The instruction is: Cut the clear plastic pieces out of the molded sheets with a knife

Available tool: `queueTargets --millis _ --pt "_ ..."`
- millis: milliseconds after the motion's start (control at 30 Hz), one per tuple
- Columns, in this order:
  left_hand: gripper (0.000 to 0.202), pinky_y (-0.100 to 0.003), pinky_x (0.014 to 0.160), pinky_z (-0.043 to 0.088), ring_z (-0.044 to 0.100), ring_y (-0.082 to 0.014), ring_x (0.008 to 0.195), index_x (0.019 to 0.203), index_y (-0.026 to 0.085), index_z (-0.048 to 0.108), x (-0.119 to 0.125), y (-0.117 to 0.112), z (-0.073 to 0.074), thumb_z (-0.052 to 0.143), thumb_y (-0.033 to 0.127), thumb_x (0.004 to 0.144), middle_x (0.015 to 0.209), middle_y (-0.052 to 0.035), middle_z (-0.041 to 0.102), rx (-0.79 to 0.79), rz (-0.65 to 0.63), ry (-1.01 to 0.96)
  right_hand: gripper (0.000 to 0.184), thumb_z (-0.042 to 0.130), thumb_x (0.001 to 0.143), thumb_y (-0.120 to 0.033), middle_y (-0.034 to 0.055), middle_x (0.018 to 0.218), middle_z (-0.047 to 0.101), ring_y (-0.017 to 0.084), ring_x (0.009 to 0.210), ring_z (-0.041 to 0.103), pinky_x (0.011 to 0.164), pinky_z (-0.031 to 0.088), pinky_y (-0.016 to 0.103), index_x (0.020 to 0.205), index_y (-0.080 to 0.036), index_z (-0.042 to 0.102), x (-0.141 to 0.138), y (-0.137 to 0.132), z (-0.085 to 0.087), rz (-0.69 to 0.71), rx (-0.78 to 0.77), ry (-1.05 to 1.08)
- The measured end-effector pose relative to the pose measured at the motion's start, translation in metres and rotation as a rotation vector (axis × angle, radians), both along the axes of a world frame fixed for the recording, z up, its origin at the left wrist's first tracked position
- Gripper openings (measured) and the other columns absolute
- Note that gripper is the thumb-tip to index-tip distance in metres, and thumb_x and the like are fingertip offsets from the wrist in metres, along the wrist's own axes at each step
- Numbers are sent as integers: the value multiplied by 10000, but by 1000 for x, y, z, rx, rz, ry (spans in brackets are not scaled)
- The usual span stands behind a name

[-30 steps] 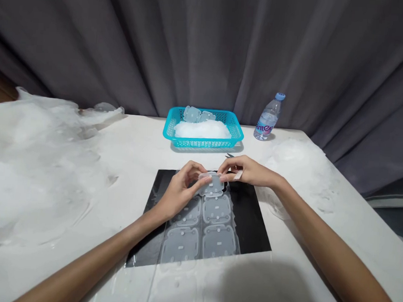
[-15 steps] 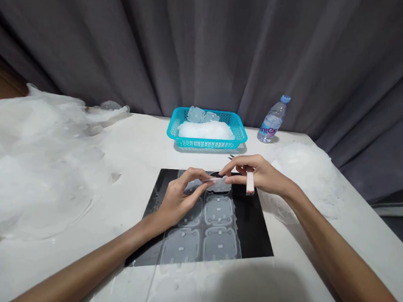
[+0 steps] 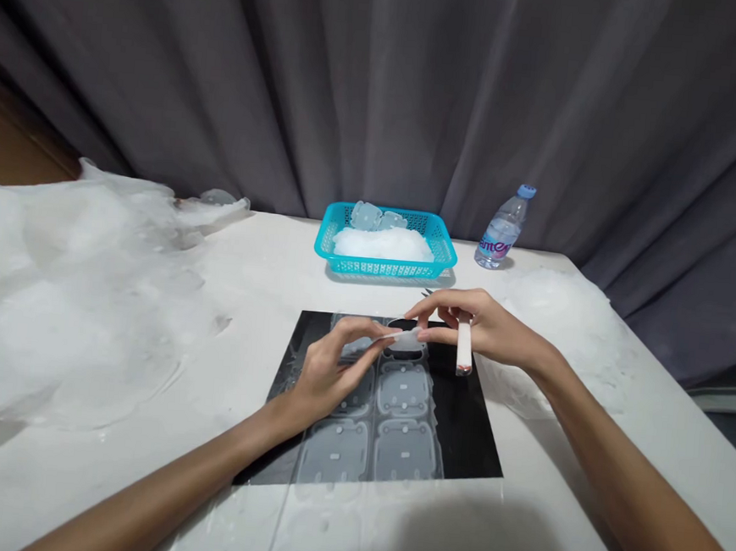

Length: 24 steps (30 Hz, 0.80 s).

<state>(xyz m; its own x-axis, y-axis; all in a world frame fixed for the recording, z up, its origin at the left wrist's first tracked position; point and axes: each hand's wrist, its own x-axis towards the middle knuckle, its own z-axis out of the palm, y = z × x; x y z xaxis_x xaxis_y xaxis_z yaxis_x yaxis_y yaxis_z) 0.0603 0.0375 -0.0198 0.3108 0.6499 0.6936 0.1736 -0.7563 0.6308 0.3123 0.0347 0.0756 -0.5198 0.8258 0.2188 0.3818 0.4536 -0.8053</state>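
Observation:
A clear plastic sheet of moulded rounded-square pieces lies on a black mat on the white table. My left hand and my right hand both pinch one small clear piece, lifted just above the sheet's far end. A dark gap shows in the sheet below that piece. My right hand also has a white stick-like tool tucked under its fingers, pointing down.
A turquoise basket with clear pieces and white scraps stands behind the mat. A water bottle is at its right. Heaps of clear plastic film lie on the left and on the right. A grey curtain hangs behind.
The small piece has come up off the sheet between both hands, leaving a dark gap. The white tool in my right hand has swung down. The camera view has shifted slightly.

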Motion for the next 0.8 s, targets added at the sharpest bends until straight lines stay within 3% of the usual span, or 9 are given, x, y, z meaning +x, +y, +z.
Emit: queueTargets --millis 133,333,467,533,600,700,800 --pt "172 -313 863 617 751 -169 954 1142 238 619 3 0 4 697 230 989 1045 -33 746 -31 25 23 136 727 952 -327 23 895 754 144 738 564 668 415 284 981 -207 785 0 1 -4 7 48 -22" --pt "252 -292 797 557 729 -169 871 1204 233 559 0 15 11 649 375 1016 920 -1 730 -355 53 129 152 647 968 -318 20 860 721 139 707 570 698 434 283 956 -188 725 1 13 -11 -152 89 -35" --pt "206 -332 849 527 692 -191 895 1090 218 635 -16 24 19 620 412 1023 948 -21 722 -351 54 241 99 653 926 -285 30 857 721 174 769 627 728 452 292 906 -193 682 -1 61 -6 -456 205 16" --pt "228 -380 950 508 684 -228 1014 1067 227 673 -30 24 23 669 442 990 1054 -41 733 -316 12 339 74 611 936 -250 68 911 722 221 867 658 794 471 330 909 -198 656 -3 88 -4 -628 231 -5" --pt "304 -444 1062 467 642 -278 1189 1160 256 679 -46 23 26 702 487 963 1238 -61 714 -263 -40 498 144 542 980 -273 121 964 703 280 973 646 881 467 399 905 -201 641 -6 104 -7 -704 248 -26" --pt "445 -499 1137 446 568 -317 1353 1323 298 637 -67 24 27 712 527 948 1478 -75 616 -220 -134 666 316 420 1060 -396 140 1020 677 310 1088 598 1012 433 470 911 -217 634 -15 93 -20 -683 278 -38" --pt "506 -499 1163 456 553 -310 1394 1411 314 600 -78 26 25 711 507 956 1543 -82 573 -205 -205 682 509 264 1103 -548 100 1095 664 260 1115 595 1012 470 420 985 -230 644 -29 52 -38 -556 269 -12"
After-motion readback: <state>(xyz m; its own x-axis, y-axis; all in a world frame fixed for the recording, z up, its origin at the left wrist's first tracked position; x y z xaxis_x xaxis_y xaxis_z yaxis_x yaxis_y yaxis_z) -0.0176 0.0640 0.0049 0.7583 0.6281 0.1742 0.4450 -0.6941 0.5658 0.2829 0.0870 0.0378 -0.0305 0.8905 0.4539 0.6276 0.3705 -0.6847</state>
